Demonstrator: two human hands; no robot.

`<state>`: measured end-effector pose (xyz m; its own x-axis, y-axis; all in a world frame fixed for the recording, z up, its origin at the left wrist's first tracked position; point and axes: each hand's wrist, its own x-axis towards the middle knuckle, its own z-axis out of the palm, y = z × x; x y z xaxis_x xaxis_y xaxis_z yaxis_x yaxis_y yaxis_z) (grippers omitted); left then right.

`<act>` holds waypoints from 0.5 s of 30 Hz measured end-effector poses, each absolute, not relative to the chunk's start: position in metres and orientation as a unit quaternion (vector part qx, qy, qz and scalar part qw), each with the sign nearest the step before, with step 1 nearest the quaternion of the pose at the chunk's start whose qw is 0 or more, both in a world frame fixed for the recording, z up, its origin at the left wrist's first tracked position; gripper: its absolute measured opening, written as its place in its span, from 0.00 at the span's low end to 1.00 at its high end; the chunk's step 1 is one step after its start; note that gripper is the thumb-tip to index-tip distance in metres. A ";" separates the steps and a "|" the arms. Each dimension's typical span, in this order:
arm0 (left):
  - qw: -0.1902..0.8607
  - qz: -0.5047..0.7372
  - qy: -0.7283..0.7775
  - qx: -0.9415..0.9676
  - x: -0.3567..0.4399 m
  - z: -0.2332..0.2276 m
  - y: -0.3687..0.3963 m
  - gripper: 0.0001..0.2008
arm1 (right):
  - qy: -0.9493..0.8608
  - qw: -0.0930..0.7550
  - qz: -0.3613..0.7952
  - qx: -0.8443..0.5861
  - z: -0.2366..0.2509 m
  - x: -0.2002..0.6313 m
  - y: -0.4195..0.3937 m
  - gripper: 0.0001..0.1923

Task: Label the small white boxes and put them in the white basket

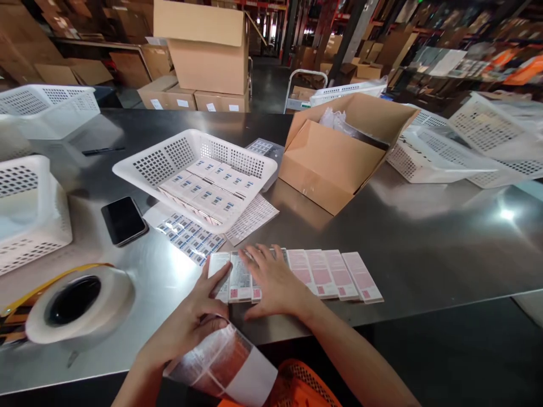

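A row of small flat boxes [328, 274] in white and pale pink print lies side by side near the table's front edge. My left hand [190, 319] pinches a curled, glossy sheet [220, 362] under its thumb, while its forefinger rests on the boxes at the row's left end. The sheet bends down over the table edge and looks like label backing. Across the left-middle boxes, my right hand [278, 282] lies with its fingers spread, its palm hiding part of them. Printed label sheets [193, 234] lie just beyond the row.
Behind the label sheets stands a white basket [153, 169] of small labelled boxes. An open carton [331, 161] sits right of it. A phone [124, 220] and a tape roll [80, 305] are at left. An orange basket [307, 381] is below the edge.
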<state>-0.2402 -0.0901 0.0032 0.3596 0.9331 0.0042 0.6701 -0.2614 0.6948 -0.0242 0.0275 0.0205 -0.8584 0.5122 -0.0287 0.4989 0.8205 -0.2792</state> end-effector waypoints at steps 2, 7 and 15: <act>0.317 0.210 0.529 0.758 -0.238 0.003 -0.094 0.14 | -0.950 0.024 0.138 -0.280 0.018 -0.029 0.024 0.59; 0.321 0.202 0.531 0.758 -0.232 0.000 -0.118 0.13 | -0.950 0.024 0.143 -0.276 0.020 -0.022 0.005 0.57; 0.212 0.261 0.544 0.769 -0.217 -0.010 -0.142 0.09 | -0.958 0.011 0.199 -0.205 0.041 0.005 0.004 0.60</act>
